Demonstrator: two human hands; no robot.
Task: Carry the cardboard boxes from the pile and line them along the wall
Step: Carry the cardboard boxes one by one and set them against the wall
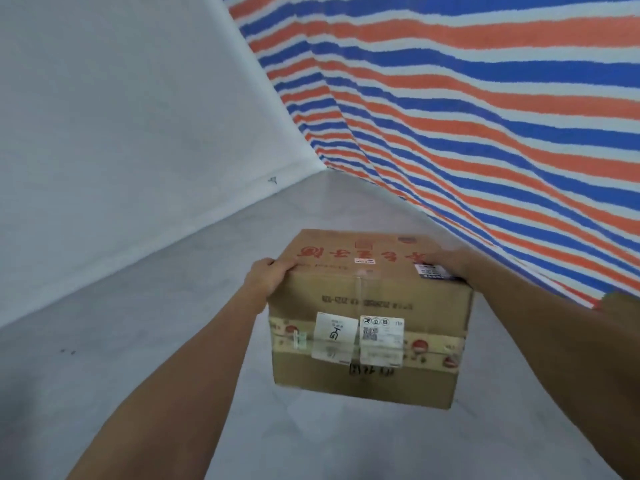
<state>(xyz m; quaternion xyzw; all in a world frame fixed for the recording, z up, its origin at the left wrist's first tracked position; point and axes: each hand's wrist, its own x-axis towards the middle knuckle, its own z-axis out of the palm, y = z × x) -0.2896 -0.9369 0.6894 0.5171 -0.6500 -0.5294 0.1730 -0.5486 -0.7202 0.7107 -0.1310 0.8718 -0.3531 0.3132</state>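
Note:
A brown cardboard box (370, 320) with red printed characters, white labels and taped seams is held above the grey floor, in front of me. My left hand (266, 277) grips its upper left edge, fingers curled over the top. My right hand (446, 259) grips the upper right edge near a dark label. The box's underside and far side are hidden.
A white wall (121, 133) runs along the left and meets a red, blue and white striped tarp (485, 116) in the corner ahead. Bare grey floor (173, 323) lies between them. A brown corner of another object (620, 303) shows at the right edge.

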